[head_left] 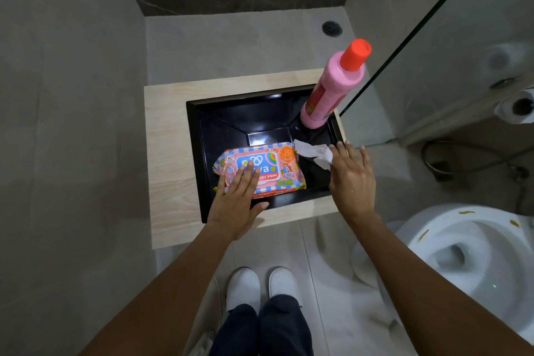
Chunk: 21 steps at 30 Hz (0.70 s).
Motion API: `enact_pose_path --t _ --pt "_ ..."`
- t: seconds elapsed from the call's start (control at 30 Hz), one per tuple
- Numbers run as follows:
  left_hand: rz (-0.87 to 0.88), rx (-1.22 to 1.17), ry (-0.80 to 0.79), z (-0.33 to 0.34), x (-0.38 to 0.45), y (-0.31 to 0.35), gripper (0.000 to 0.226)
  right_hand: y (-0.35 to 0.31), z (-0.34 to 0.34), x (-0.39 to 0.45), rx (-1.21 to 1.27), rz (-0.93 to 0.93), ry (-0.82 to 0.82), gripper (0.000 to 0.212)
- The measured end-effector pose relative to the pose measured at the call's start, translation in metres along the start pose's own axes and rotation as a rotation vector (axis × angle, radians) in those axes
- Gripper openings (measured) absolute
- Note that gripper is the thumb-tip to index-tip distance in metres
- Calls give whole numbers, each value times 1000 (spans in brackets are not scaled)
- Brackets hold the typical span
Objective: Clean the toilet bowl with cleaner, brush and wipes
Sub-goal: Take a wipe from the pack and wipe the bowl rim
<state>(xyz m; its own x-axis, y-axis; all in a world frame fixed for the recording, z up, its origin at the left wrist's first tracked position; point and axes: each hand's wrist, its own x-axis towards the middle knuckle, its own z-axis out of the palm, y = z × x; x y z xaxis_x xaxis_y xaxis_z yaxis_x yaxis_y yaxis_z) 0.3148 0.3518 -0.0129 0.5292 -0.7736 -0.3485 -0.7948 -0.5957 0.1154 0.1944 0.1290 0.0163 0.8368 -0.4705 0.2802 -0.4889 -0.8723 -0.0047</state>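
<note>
The toilet bowl (450,251) sits low at the right, its white rim spotted with brownish smears at 3 or so places. Ahead of the person's feet stands a pale wooden counter (167,153) with a black sunken basin (219,121) set into it. In the basin's far right corner a pink cleaner bottle (332,89) with an orange-red cap stands upright. No brush is in view.

A pack of baby wipes (277,165) lies flat at the basin's near edge. The left hand (237,202) presses down on it with fingers straight and spread, holding nothing. The right hand (351,179) reaches in just beside the pack, and 1 white wipe (313,152) runs from the pack's opening to that hand; the fingers look mostly extended over it, and I cannot tell whether the thumb pinches it underneath.

My reading: a wipe is being drawn out while the pack is held steady. The risks are plain (and small). If the left hand's pressure eases, the whole pack could lift or slide with the pull. A hard tug could tear the damp sheet or drag extra sheets out behind it. A wide sweep of the right arm could also topple the tall bottle nearby.
</note>
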Motion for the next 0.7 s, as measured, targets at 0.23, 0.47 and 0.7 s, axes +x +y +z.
enact_pose_path --t 0.23,0.47,0.7 --pt "68 33 -45 -16 -1 2 103 6 -11 -23 26 62 -28 41" --pt "158 -26 -29 -50 14 34 104 26 -40 -51 51 207 -23 37" --pt "299 40 -45 -75 50 94 91 65 -67 -84 82 440 -2 37"
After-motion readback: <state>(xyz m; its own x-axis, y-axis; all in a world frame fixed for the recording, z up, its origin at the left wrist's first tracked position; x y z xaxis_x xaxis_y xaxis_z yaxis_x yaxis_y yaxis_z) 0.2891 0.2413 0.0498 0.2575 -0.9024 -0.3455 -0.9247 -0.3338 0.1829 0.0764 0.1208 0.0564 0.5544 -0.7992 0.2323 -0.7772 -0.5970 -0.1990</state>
